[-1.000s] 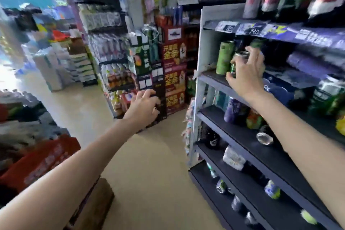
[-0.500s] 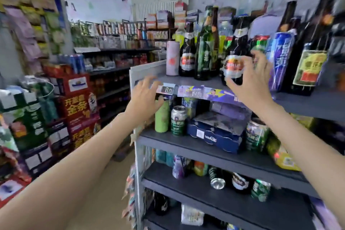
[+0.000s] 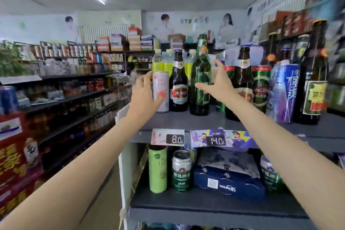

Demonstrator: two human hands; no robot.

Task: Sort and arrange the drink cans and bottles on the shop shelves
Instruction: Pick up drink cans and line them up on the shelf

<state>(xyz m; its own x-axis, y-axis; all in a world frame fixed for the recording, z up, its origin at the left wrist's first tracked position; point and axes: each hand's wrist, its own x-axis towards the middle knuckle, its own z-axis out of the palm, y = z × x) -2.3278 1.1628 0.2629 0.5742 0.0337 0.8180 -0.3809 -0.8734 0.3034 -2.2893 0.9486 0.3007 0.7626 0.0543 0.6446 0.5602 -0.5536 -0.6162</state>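
green bottle (image 3: 200, 87) between grips (both spread)

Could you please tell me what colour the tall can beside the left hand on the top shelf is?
The tall can is pale pink with a coral-red motif, seen in the head view.

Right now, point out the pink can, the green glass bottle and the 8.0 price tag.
pink can (image 3: 162, 87), head view, upper body.
green glass bottle (image 3: 200, 97), head view, lower body.
8.0 price tag (image 3: 176, 139), head view, digits.
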